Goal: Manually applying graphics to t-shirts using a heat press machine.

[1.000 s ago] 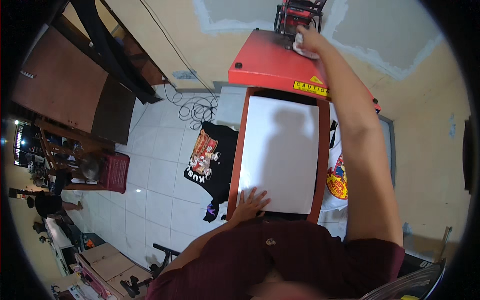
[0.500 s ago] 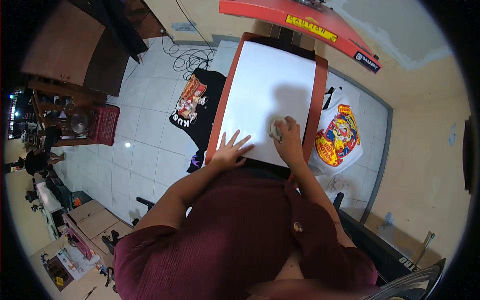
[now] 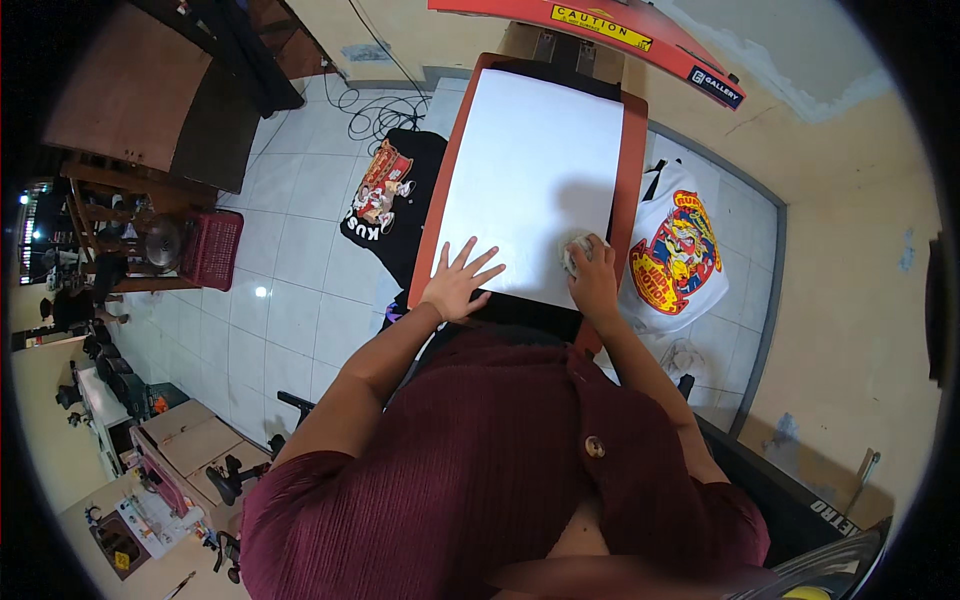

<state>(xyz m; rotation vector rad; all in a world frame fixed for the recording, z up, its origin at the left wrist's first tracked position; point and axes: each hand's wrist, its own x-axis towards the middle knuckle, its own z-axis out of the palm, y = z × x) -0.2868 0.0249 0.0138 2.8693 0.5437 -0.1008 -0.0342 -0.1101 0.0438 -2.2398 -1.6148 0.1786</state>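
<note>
A white sheet [image 3: 530,150] lies flat over the lower plate of a heat press, whose orange-brown padded edge [image 3: 634,150] shows on both sides. Spread flat on the sheet's near left corner is my left hand [image 3: 462,283], fingers apart. My right hand [image 3: 596,280] curls over a crumpled whitish cloth [image 3: 574,253] and presses it on the sheet near its right edge. The cloth is partly hidden under my fingers. Beyond the sheet, the press's red upper part [image 3: 600,40] is swung aside to the upper right.
A black printed shirt [image 3: 410,185] hangs left of the press, and a white printed shirt [image 3: 680,250] hangs on its right. Coiled black cables [image 3: 375,118] lie on the tiled floor. Farther left are a red plastic crate [image 3: 210,248] and a wooden cabinet [image 3: 130,90].
My right hand has moved slightly right with the cloth, toward the sheet's edge. My left hand stays spread in about the same place. The whole view has shifted a little.
</note>
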